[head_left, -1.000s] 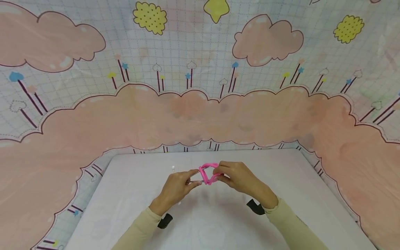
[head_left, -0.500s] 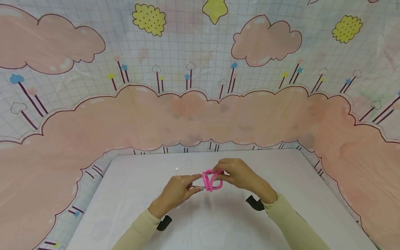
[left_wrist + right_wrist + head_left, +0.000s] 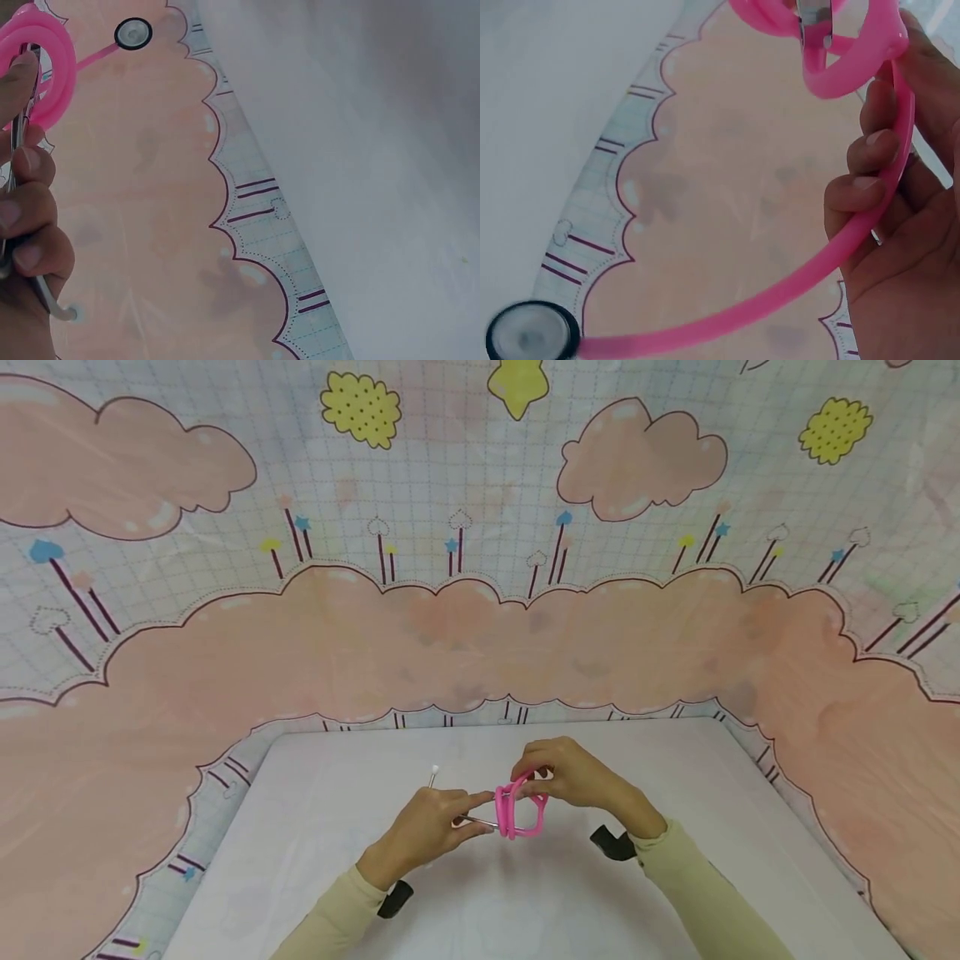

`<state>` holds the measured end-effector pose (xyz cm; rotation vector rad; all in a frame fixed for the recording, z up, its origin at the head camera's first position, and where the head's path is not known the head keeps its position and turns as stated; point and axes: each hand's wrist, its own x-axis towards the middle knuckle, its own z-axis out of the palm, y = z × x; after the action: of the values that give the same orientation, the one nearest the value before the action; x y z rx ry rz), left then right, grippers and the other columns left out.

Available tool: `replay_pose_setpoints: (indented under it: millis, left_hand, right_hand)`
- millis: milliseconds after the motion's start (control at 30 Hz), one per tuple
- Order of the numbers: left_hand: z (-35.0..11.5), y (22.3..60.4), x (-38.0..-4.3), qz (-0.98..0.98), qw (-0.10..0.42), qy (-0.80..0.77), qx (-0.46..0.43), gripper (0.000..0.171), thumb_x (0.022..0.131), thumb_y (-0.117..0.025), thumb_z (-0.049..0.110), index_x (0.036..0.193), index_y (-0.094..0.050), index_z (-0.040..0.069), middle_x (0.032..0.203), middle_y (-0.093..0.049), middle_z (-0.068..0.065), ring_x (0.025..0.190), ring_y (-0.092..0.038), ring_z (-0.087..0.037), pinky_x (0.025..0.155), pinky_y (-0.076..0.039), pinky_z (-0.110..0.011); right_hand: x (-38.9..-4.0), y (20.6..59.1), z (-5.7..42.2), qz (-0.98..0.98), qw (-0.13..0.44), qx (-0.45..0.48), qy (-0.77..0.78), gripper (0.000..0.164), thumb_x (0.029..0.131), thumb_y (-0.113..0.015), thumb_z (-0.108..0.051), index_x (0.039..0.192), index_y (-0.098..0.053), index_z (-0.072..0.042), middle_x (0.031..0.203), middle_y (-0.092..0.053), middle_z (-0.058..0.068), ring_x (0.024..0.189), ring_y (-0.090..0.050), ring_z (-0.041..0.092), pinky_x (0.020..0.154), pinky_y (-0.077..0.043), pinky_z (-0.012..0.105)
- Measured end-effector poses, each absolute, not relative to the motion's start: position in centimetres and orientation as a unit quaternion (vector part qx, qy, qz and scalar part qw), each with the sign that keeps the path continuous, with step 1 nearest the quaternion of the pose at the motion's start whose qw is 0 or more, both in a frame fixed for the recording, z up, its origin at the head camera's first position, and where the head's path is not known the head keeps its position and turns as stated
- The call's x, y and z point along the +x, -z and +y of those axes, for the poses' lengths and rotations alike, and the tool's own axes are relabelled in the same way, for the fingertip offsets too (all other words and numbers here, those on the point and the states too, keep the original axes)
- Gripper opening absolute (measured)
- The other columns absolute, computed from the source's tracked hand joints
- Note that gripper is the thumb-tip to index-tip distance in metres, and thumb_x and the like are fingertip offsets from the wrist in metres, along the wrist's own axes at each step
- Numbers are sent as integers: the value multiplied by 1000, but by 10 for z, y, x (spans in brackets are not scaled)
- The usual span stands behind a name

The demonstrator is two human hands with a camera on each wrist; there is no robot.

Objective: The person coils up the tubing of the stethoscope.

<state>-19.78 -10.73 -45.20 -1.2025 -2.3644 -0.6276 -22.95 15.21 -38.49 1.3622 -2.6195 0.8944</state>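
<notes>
A stethoscope with pink tubing (image 3: 506, 814) is held in the air over the table. My left hand (image 3: 420, 827) grips its metal ear tubes, and a white eartip (image 3: 435, 769) sticks out behind that hand. The pink tube is looped around the metal part to the right of my left fingertips. My right hand (image 3: 573, 774) pinches the tube at the top of the loops, and its fingers (image 3: 874, 144) curl round the free length. On the tube's end the round, black-rimmed chest piece (image 3: 532, 335) hangs in the right wrist view; the head view hides it.
A white table (image 3: 315, 785) lies beneath both hands. Behind and around it hangs a patterned cloth (image 3: 480, 643) with clouds. Black straps (image 3: 613, 843) show under each wrist.
The pink loops have moved down and slightly right with the metal tubes. My left hand has shifted a little right and down; my right hand has drawn the tube up and over.
</notes>
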Motion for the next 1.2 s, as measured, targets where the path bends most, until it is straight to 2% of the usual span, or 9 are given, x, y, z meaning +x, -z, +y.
replay_pose_setpoints:
  millis: [133,333,533,767,900,1067,1200]
  left_hand:
    - [-107,452,-197,-835,229,210,-454,42,83,-77,39,117,-72,15,76,-73,5,63,-67,-1,60,-48,-9]
    - [-105,452,-197,-813,255,203,-483,39,82,-78,37,115,-73,17,65,-65,7,52,-55,0,54,-38,-5]
    - [-103,452,-195,-798,262,227,-493,39,82,-79,36,115,-73,15,63,-63,7,51,-55,-1,53,-35,-4]
    - [-101,449,-193,-776,285,273,-491,38,82,-80,32,113,-74,11,64,-65,7,55,-57,2,56,-40,-3]
    - [-101,446,-191,-761,286,315,-490,39,83,-79,30,114,-72,8,65,-65,7,55,-54,2,58,-44,-5]
    - [-101,444,-192,-753,300,339,-477,42,81,-79,27,117,-71,5,68,-67,5,54,-47,0,57,-42,-6]
    - [-103,447,-194,-752,316,346,-464,44,78,-82,22,116,-70,4,75,-72,2,54,-49,0,56,-42,-6]
  right_hand:
    - [-234,386,153,-835,-12,445,-323,17,82,-78,-27,95,-77,-16,83,-68,-6,71,-53,2,61,-50,20]
    - [-240,393,155,-806,-53,456,-373,17,83,-78,-22,96,-78,-11,82,-69,-1,71,-55,3,62,-51,21]
    - [-248,401,156,-769,-60,477,-422,12,84,-75,-14,95,-78,-8,79,-68,2,69,-52,3,61,-48,21]
    - [-250,404,152,-749,-52,477,-457,10,88,-71,-8,96,-77,-6,80,-68,6,70,-52,4,61,-44,19]
    - [-249,406,150,-753,-45,454,-474,14,92,-66,-5,101,-75,-4,81,-66,8,70,-51,6,62,-44,20]
    - [-249,410,149,-770,-37,412,-485,18,95,-62,-9,107,-74,-2,85,-69,8,74,-55,8,67,-49,21]
    - [-248,417,148,-776,-31,388,-497,20,96,-61,-10,109,-73,-1,87,-69,11,76,-55,9,68,-50,22]
